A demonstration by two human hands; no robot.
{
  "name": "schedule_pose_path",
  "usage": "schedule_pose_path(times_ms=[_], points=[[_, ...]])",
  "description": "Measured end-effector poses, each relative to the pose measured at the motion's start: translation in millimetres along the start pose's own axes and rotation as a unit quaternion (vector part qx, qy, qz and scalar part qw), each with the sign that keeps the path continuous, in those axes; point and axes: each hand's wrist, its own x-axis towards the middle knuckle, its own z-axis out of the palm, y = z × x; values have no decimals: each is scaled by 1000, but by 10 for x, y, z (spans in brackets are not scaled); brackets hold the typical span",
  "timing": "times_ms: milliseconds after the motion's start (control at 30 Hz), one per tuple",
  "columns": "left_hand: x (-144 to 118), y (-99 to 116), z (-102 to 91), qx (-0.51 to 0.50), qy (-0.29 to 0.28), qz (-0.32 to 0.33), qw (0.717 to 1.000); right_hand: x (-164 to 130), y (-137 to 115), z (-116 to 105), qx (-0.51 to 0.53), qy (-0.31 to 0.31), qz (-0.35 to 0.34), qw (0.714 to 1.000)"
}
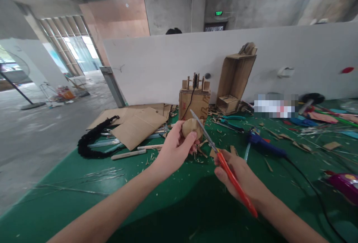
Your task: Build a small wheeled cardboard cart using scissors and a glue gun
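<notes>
Pinched in my left hand (pixel 179 142) is a small round cardboard piece (pixel 192 127), the thumb across its front. My right hand (pixel 237 172) grips red-handled scissors (pixel 223 161), their blades pointing up and to the left. The blades lie along the right edge of the cardboard piece; I cannot tell whether they touch it. Just behind my left hand stands a cardboard box (pixel 195 101) with upright prongs on top and a black cable hanging down its front. Cardboard scraps (pixel 204 150) lie below and around my hands.
A tall open cardboard form (pixel 235 79) stands against the white partition (pixel 156 64). To the right lie teal-handled pliers (pixel 229 123), a blue glue gun (pixel 265 146) with a trailing cord and a purple object (pixel 344 185). Cardboard sheets (pixel 140 123) and a black fuzzy strip (pixel 86 146) are at left.
</notes>
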Motion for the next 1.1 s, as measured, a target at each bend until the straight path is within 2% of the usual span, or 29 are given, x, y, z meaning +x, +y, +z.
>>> schedule_pose_path(times_ms=[200, 333, 567, 700, 867, 1100], points=[[-41, -28, 80, -30, 6, -3, 1000, -9, 34, 31, 99, 0, -24, 995], [-75, -26, 126, -54, 20, -6, 998, 6, 4, 15, 57, -11, 0, 998], [-62, 45, 57, -16, -15, -9, 1000, 7, -32, -54, -15, -19, 47, 999], [-37, 68, 8, 5, -33, -10, 999, -4, -19, -70, -20, 5, 51, 998], [19, 42, -80, 23, -60, -14, 998, 17, 50, -45, -28, -2, 26, 999], [86, 128, -214, 39, -95, -17, 995, -25, 59, -95, 36, -44, -55, 997]])
